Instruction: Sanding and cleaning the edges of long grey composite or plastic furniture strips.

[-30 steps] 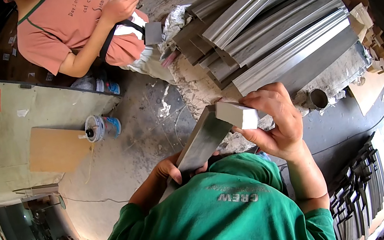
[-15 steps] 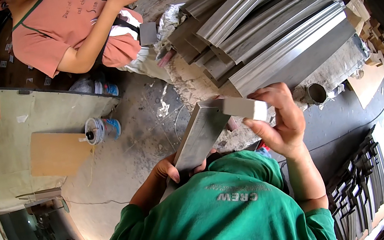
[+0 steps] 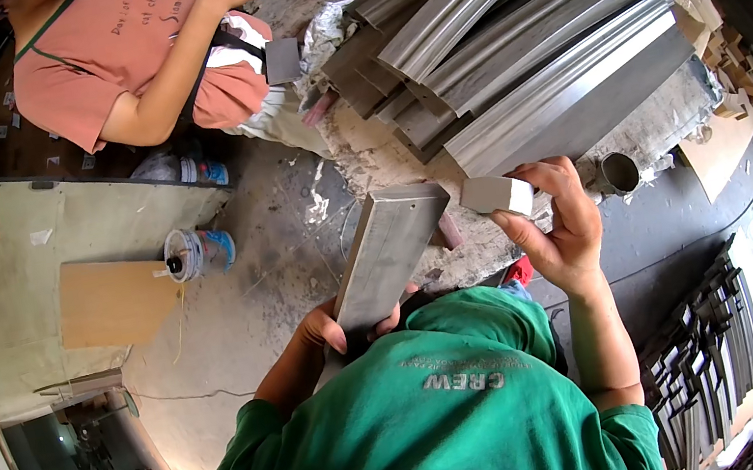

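My left hand is wrapped round the lower part of a long grey metal profile. The profile slants up and away to the right, and its near end is hidden against my green shirt. A small hole shows near its far end. My right hand pinches a small grey-and-white block, which looks like a sanding block, between thumb and fingers. The block is held just right of the profile's far end, with a gap between them.
Ahead, a pile of long ribbed metal profiles lies on a worn bench. A metal cup stands at the bench's near right. More metal pieces are stacked lower right. A co-worker stands far left; a bucket is on the floor.
My right hand has drawn the block off the profile's far end, a little to the right. The left hand still holds the profile, whose far end shows uncovered.
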{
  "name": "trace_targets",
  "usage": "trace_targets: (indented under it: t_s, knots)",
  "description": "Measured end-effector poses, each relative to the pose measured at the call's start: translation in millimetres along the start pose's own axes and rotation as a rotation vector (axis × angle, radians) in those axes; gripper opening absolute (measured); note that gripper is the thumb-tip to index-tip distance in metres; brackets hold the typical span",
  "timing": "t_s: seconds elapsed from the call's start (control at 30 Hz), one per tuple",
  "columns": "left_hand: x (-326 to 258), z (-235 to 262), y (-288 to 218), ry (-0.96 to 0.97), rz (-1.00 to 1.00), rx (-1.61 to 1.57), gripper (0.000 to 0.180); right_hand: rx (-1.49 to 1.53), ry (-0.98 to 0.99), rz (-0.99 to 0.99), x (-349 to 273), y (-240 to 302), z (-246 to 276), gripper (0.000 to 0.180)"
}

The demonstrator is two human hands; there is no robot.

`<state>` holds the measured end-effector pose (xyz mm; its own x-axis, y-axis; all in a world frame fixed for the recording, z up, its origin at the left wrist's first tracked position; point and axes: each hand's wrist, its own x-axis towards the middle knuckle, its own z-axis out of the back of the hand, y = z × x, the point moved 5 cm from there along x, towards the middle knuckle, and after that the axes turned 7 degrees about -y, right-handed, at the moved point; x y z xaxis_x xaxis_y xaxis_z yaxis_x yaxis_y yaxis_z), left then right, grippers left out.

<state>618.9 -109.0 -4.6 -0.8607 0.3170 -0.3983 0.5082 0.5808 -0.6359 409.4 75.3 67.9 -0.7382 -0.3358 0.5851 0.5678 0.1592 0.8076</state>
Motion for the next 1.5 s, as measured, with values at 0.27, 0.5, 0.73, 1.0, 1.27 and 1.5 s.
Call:
trace_targets:
  t_s: [0.27,0.5,0.73,1.0,1.27,1.5]
  knots:
    - [0,-4,-3,0.008,0.000,-0.005,0.107,0.113,0.001,-0.124,-2,-11,-6,0.037]
    - [0,-3,-1,0.044,-0.010,-0.068,0.101,0.223,-0.024,-0.083,1,6,-12,0.036]
    - [-4,-4,4,-0.063,0.076,0.004,0.112,0.090,0.074,0.216,21,41,-28,0.040]
    - [-4,0,-1,-0.020,-0.011,-0.041,0.103,-0.062,0.016,0.124,13,26,-9,0.040]
    - [-4,1,2,-0.017,0.003,0.071,0.109,0.039,0.023,0.095,13,30,-20,0.041]
    - [-8,7,4,0.028,-0.042,0.090,0.109,0.003,-0.031,-0.022,-1,12,-10,0.039]
